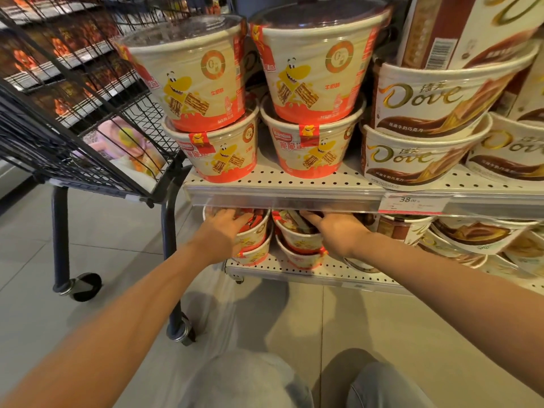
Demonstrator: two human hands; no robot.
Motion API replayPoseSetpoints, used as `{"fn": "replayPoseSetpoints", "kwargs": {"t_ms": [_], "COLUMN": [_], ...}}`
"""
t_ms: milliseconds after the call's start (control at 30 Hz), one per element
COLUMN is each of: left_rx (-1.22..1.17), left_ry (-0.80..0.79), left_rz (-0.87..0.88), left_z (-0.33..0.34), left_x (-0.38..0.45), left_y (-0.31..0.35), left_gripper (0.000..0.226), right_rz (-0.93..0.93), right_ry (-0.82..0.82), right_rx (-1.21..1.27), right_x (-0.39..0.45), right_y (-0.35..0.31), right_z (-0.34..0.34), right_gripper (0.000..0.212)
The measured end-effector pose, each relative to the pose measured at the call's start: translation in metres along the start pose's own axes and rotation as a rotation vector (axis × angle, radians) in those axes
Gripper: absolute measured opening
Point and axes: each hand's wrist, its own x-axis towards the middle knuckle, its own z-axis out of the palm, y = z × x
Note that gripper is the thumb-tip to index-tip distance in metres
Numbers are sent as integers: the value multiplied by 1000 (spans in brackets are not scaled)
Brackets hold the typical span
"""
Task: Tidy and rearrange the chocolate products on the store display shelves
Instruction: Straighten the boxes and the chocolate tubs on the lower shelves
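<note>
On the lower shelf stand two stacks of red-and-cream wafer tubs. My left hand lies over the lid and side of the top tub of the left stack, fingers spread on it. My right hand reaches onto the lid of the top tub of the right stack, its fingers curled over the far rim. On the upper shelf stand more wafer tubs in two stacks, with white Dove tubs to their right.
A black wire trolley on castors stands at the left, close to the shelf end, with pastel packets in its basket. Dove tubs fill the lower shelf's right side. A price tag reading 38.00 hangs on the upper shelf rail. Grey tiled floor lies below.
</note>
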Motion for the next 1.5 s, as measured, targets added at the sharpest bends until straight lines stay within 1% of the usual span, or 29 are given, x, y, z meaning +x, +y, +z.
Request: {"fn": "replayPoseSetpoints", "kwargs": {"t_ms": [67, 133, 200, 267, 333, 400, 500, 567, 633, 700, 767, 867, 933, 967, 1067, 1133, 1167, 1267, 1367, 1500], "left_rx": [-89, -152, -189, -206, -215, -215, -192, -246, -392, -518, -621, -772, -852, -880, -909, -905, -890, -846, -845, -807], "left_ry": [-47, -72, -124, -174, -149, -38, 181, 322, 473, 588, 658, 701, 700, 707, 677, 657, 657, 687, 710, 715], "left_rz": [-29, -52, -72, -44, 18, 74, 142, 153, 106, 0, -82, -176, -276, -317, -413, -435, -443, -432, -381, -392], "left_z": [-9, -25, -49, -73, -99, -127, -172, -200, -222, -238, -246, -253, -261, -265, -269, -267, -265, -261, -255, -253], "left_x": [-5, -8, -8, -7, -6, -2, 13, 25, 37, 50, 65, 84, 92, 96, 107, 114, 116, 118, 116, 116], "left_y": [5, 11, 21, 33, 50, 70, 114, 148, 180, 207, 227, 250, 261, 265, 274, 275, 274, 269, 264, 264], "left_gripper": [63, 60, 50, 38, 29, 22, 26, 22, 18, 27, 44, 61, 79, 86, 103, 113, 116, 119, 112, 111], "right_rz": [-15, -65, -119, -141, -154, -152, -141, -103, -23, 115, 289, 525, 622, 643, 641, 633, 637, 670, 673, 686], "right_ry": [51, 111, 114, 101, 136, 202, 374, 549, 772, 981, 1117, 1228, 1242, 1222, 1106, 1042, 1017, 982, 962, 903], "right_rx": [95, 125, 154, 194, 208, 205, 236, 287, 380, 513, 596, 619, 666, 708, 836, 907, 910, 833, 838, 840], "right_x": [-11, -25, -43, -62, -84, -107, -141, -162, -178, -191, -197, -199, -197, -195, -188, -181, -178, -176, -179, -186], "right_y": [2, 2, 2, 4, 11, 20, 42, 60, 78, 94, 112, 141, 155, 161, 177, 187, 190, 195, 198, 207], "right_z": [3, 2, -6, -22, -44, -71, -113, -135, -150, -163, -172, -181, -189, -195, -213, -217, -217, -210, -208, -211], "right_gripper": [83, 80, 72, 62, 49, 40, 31, 26, 24, 21, 28, 55, 75, 85, 113, 123, 124, 117, 108, 113]}}
